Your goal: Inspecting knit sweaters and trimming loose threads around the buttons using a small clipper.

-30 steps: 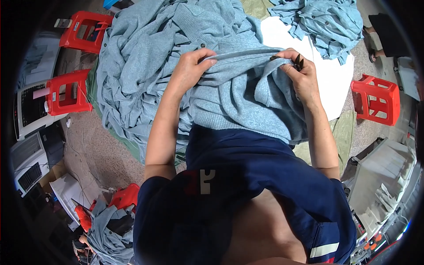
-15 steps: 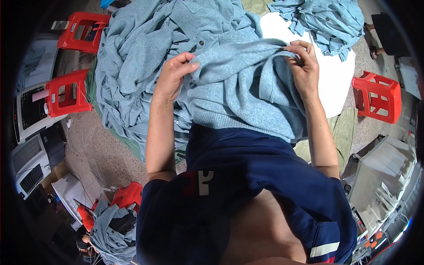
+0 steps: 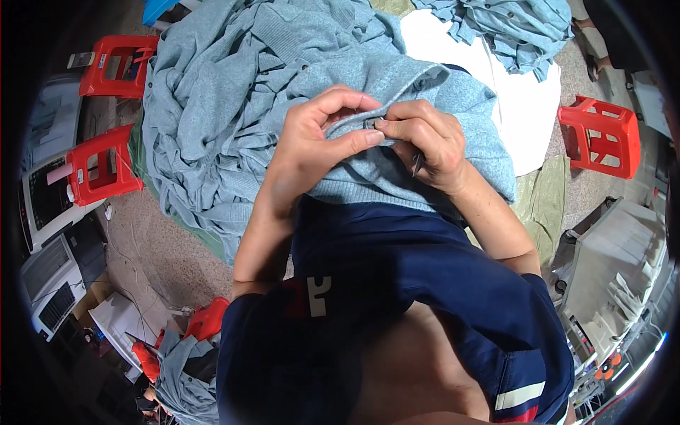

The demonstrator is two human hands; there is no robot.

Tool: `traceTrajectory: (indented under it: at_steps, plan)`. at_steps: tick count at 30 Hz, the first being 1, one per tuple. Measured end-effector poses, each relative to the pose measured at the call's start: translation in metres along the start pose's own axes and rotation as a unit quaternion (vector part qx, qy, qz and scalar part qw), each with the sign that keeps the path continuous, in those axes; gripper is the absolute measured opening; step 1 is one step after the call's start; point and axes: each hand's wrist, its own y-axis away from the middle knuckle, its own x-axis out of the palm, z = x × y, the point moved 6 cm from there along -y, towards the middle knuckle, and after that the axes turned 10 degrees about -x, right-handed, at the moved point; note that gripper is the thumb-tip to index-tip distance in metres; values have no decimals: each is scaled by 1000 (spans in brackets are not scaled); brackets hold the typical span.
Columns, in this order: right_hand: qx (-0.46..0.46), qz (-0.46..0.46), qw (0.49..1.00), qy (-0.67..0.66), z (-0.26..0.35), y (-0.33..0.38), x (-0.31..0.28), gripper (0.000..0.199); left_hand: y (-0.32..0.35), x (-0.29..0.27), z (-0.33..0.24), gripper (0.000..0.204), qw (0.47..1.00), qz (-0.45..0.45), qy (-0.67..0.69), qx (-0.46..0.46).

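Observation:
A light blue knit cardigan [image 3: 471, 106] lies bunched over my lap, its ribbed hem toward me. My left hand [image 3: 312, 138] is closed on a folded edge of it, thumb below and fingers above. Right beside it, my right hand [image 3: 432, 138] pinches the same edge between thumb and forefinger, close to a small dark spot that may be a button. A slim dark metal tool [image 3: 416, 164] pokes out under the right hand's curled fingers; its kind is hidden by the grip.
A big heap of matching blue knitwear [image 3: 205, 106] spreads ahead and left. More knits [image 3: 520, 32] lie on a white sheet [image 3: 531, 134] at the far right. Red stools [image 3: 602, 138] stand on both sides. A wheeled grey cart [image 3: 613, 262] is at the right, and a person's foot [image 3: 593, 67] shows beyond.
My hands were apart, stretching the cardigan's edge between them; now they meet near the middle. The right hand moved left and nearer to me, and the left moved right. The fabric has folded up.

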Motion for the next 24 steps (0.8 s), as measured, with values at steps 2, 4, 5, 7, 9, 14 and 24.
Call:
traceTrajectory:
  at_steps: [2,4,5,7,9,14,24]
  plan:
    - [22,6,1000,-21,-4,3,3,25,2,0,-3,26,995,-12,-85,55]
    - [61,6,997,-46,-8,6,4,24,4,4,-11,27,986,-13,-150,77]
    - [61,6,997,-48,-8,5,4,24,6,6,-15,28,971,-15,-216,101]
    - [93,17,991,-93,-11,5,6,29,5,1,-8,27,978,-22,-189,88]
    - [115,25,988,-96,-13,3,8,35,3,-4,-2,26,983,-29,-162,76]
    - [226,21,967,-119,-19,-7,7,50,3,-1,-7,23,980,-36,-157,114]
    - [304,27,939,-160,-36,22,15,19,1,2,-7,24,931,-49,-316,178]
